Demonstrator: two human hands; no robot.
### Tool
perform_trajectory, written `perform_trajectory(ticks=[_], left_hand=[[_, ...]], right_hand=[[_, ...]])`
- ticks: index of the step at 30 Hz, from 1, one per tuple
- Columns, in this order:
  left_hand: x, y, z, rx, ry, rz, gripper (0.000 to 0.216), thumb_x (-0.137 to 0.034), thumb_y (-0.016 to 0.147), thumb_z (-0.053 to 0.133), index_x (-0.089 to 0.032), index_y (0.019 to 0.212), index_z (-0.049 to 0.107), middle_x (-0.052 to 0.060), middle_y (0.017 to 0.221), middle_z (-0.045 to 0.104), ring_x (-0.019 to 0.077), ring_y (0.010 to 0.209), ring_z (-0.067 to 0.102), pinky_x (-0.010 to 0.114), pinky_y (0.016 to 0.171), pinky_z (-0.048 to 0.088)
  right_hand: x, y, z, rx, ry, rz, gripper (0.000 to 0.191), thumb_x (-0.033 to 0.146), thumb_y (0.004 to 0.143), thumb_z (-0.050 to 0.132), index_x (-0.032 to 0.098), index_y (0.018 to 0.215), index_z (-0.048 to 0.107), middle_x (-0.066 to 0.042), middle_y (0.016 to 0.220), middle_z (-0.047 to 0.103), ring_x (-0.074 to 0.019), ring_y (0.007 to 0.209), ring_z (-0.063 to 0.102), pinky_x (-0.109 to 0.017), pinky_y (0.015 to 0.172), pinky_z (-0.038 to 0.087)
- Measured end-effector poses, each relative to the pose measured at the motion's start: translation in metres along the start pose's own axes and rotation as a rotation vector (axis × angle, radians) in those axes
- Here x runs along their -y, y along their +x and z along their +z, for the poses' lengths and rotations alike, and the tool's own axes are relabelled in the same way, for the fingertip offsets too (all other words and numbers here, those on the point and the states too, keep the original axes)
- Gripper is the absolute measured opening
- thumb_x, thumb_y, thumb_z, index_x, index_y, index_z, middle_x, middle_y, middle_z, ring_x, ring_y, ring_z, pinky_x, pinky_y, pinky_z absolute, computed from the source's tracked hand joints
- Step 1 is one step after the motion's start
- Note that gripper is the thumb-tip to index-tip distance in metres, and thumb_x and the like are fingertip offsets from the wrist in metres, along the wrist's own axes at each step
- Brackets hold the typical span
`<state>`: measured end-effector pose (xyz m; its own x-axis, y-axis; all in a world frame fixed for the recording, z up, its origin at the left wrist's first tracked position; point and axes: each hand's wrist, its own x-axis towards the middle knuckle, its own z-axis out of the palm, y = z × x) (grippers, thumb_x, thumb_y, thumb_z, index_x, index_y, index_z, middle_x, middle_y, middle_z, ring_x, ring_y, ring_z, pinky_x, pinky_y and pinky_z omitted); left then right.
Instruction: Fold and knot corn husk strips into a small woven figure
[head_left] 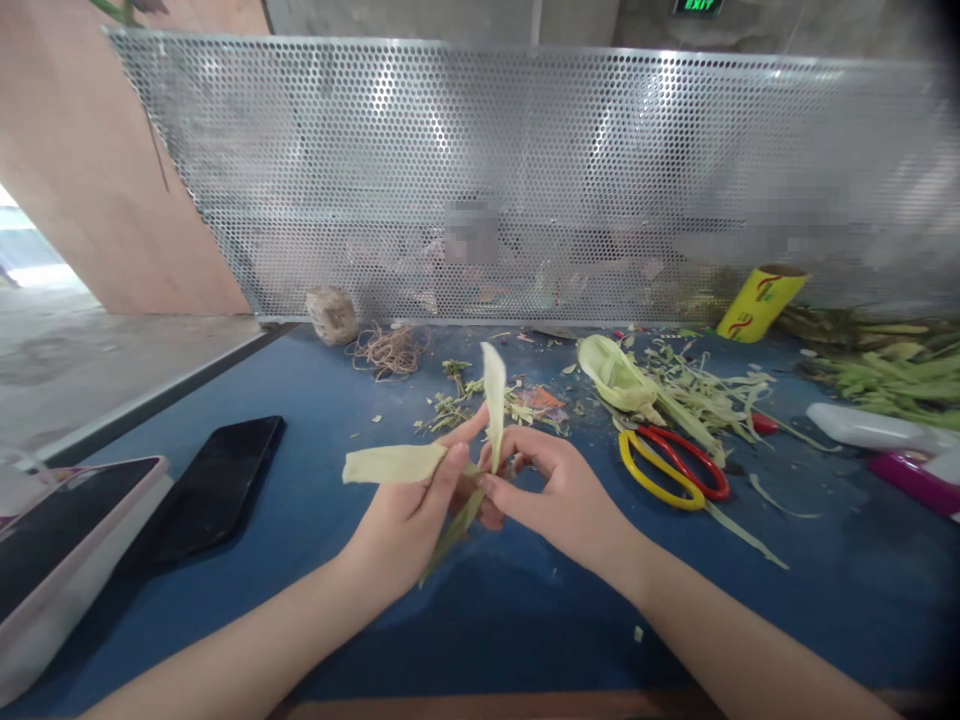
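Note:
Pale green strips of corn husk [394, 464] cross between my two hands above the blue table. My left hand [411, 515] pinches them between thumb and fingers, with one strip pointing left and another hanging down toward me. At the crossing, the thumb and fingers of my right hand [551, 490] grip the base of an upright strip [493, 385]. Fingers partly cover the spot where the strips meet. To the right of my right hand lie scissors [661, 485] with one yellow and one red handle, close to a husk-wrapped corn ear [619, 375].
A black phone [225, 480] and a pink-edged device [67, 550] lie at left. Tangled twine [390, 350] sits at the back, with shredded husk [697, 385] and a yellow roll [761, 303] toward the right. A perforated metal screen [525, 180] closes the far edge.

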<state>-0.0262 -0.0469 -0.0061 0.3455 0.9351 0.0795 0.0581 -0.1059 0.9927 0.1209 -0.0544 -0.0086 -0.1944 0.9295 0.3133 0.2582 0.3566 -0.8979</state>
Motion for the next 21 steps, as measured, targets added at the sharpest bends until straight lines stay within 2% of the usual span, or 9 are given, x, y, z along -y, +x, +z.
perform_trajectory(ticks=[3,6,8,10,12,16,18,21], left_hand=[[0.000,0.000,-0.002,0.034,-0.008,0.029,0.045,-0.037,0.086,0.040,-0.024,0.129,0.042,-0.003,0.054,0.066,0.0113,0.052,0.062,0.018,0.053,0.049],[-0.001,0.002,-0.003,0.076,-0.055,-0.034,0.048,-0.039,0.087,0.038,-0.022,0.132,0.038,-0.001,0.054,0.066,0.0148,0.053,0.064,0.023,0.053,0.051],[-0.002,0.004,-0.004,0.110,-0.118,-0.092,0.050,-0.040,0.087,0.037,-0.019,0.133,0.036,0.002,0.055,0.067,0.0181,0.056,0.065,0.025,0.051,0.050],[-0.003,0.006,-0.005,0.138,-0.205,-0.135,0.052,-0.041,0.087,0.036,-0.015,0.132,0.036,0.005,0.058,0.068,0.0203,0.057,0.065,0.026,0.048,0.049],[-0.005,0.008,-0.006,0.151,-0.289,-0.159,0.052,-0.042,0.087,0.036,-0.012,0.129,0.039,0.008,0.063,0.069,0.0220,0.058,0.066,0.025,0.046,0.048],[-0.007,0.009,-0.009,0.125,-0.383,-0.216,0.047,-0.041,0.085,0.042,-0.007,0.115,0.053,0.011,0.066,0.070,0.0225,0.059,0.067,0.025,0.046,0.048],[-0.007,0.010,-0.010,0.099,-0.394,-0.237,0.041,-0.037,0.081,0.051,-0.007,0.107,0.059,0.011,0.065,0.070,0.0208,0.058,0.067,0.024,0.046,0.048],[-0.008,0.010,-0.009,0.062,-0.396,-0.253,0.032,-0.031,0.078,0.058,-0.008,0.100,0.063,0.010,0.065,0.070,0.0196,0.061,0.066,0.023,0.047,0.049]], right_hand=[[0.002,0.000,0.002,0.063,0.029,0.061,0.010,0.010,0.069,0.052,0.019,0.065,0.048,0.004,0.053,0.054,-0.0119,0.055,0.053,-0.026,0.062,0.041],[0.002,0.000,0.001,0.085,0.055,0.082,0.010,0.011,0.071,0.052,0.019,0.066,0.048,0.005,0.051,0.054,-0.0113,0.054,0.052,-0.026,0.062,0.041],[0.000,0.001,-0.001,0.123,0.093,0.063,0.010,0.019,0.075,0.053,0.019,0.066,0.049,0.005,0.050,0.053,-0.0108,0.051,0.051,-0.026,0.060,0.040],[-0.001,0.002,-0.005,0.149,0.131,0.049,0.018,0.029,0.080,0.049,0.018,0.065,0.051,0.003,0.052,0.053,-0.0108,0.052,0.050,-0.026,0.059,0.039],[-0.002,0.003,-0.009,0.127,0.126,0.051,0.022,0.032,0.082,0.047,0.018,0.068,0.056,0.001,0.062,0.057,-0.0122,0.061,0.053,-0.027,0.061,0.039],[-0.004,0.005,-0.013,0.061,0.025,0.031,0.013,0.024,0.080,0.050,0.019,0.082,0.062,-0.002,0.087,0.061,-0.0139,0.078,0.055,-0.027,0.070,0.041],[-0.005,0.005,-0.013,0.051,0.006,0.026,0.013,0.020,0.079,0.051,0.019,0.087,0.062,-0.003,0.089,0.060,-0.0134,0.077,0.055,-0.027,0.070,0.043],[-0.006,0.004,-0.013,0.112,0.045,0.074,0.016,0.020,0.080,0.049,0.018,0.094,0.058,-0.004,0.086,0.060,-0.0137,0.076,0.056,-0.026,0.066,0.046]])
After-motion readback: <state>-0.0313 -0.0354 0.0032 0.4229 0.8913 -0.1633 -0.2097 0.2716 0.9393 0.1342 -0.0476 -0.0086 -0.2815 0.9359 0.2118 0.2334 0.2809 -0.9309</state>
